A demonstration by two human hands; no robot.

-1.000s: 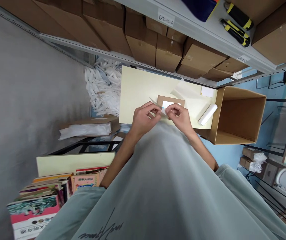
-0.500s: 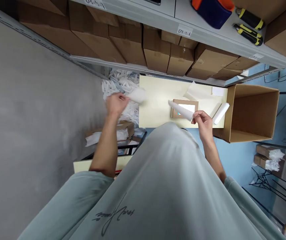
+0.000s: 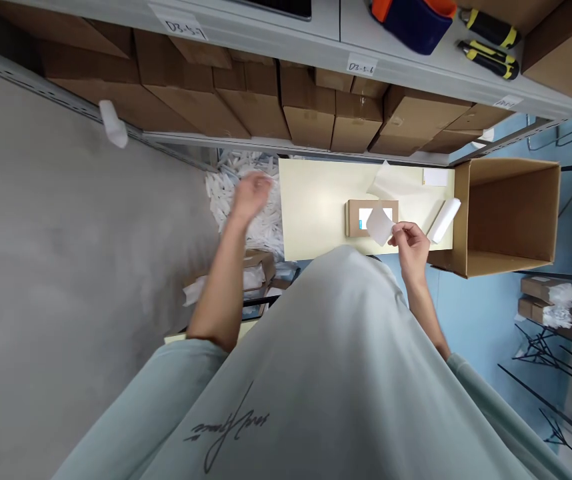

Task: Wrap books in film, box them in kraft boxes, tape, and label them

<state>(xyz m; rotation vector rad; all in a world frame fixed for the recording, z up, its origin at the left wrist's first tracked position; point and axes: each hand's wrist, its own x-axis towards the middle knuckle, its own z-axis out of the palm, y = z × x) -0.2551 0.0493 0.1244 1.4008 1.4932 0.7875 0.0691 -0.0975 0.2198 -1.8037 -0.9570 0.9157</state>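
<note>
My right hand (image 3: 410,243) pinches a small, slightly curved piece of white paper (image 3: 380,225) by its edge. The paper hangs over a small brown cardboard box (image 3: 357,219) with a white label, lying on the pale yellow tabletop (image 3: 316,207). My left hand (image 3: 253,195) is blurred, raised beside the table's left end above a heap of white paper scraps (image 3: 261,227); its fingers look extended and nothing shows in them. Far to the left, a loose white piece of paper (image 3: 113,125) is in the air, apart from that hand.
A white roll (image 3: 445,220) and a translucent sheet (image 3: 399,185) lie on the table's right part. An open cardboard box (image 3: 511,217) stands at its right end. Behind are shelves with cartons (image 3: 311,107); utility knives (image 3: 491,59) lie on the upper shelf. A grey wall (image 3: 66,267) is at left.
My left hand has let go of its white paper, which has flown up and left; the hand has moved slightly right. In my right hand the paper has swung round, showing its flat face.
</note>
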